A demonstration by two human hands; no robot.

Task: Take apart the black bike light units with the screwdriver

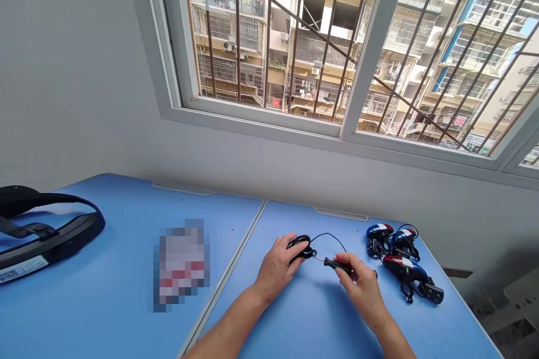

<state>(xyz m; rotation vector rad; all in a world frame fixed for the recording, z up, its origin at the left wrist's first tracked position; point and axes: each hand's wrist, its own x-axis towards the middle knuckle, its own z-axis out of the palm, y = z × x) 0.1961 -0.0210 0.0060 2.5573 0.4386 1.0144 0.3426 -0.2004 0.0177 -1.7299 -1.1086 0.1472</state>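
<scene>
- while the left hand (275, 268) holds a small black gadget (298, 241) up off the table, the right hand (362, 287) brings a small screwdriver (339, 266) to it.
- the left fingers (291, 258) are closed tight around the gadget.
- the right fingers (351, 262) are clenched on the black handle, and the metal tip is at the gadget's black clip. i can't tell if it sits in a screw.
- a thin black wire (330, 237) loops up from the gadget.
- three red, white and blue gadgets (400, 258) lie in a heap just beyond the right hand, near the far edge of the blue table (303, 320).
- a black strap (50, 230) and a blurred patch (181, 263) lie well off to the left, under a barred window (343, 134).
- if the tip slips, it could scratch the gadget or poke the left hand.
- if the wire gets caught, it could pull or snag.
- a loose hold could drop the gadget, and a bump could push the heap off the edge.
</scene>
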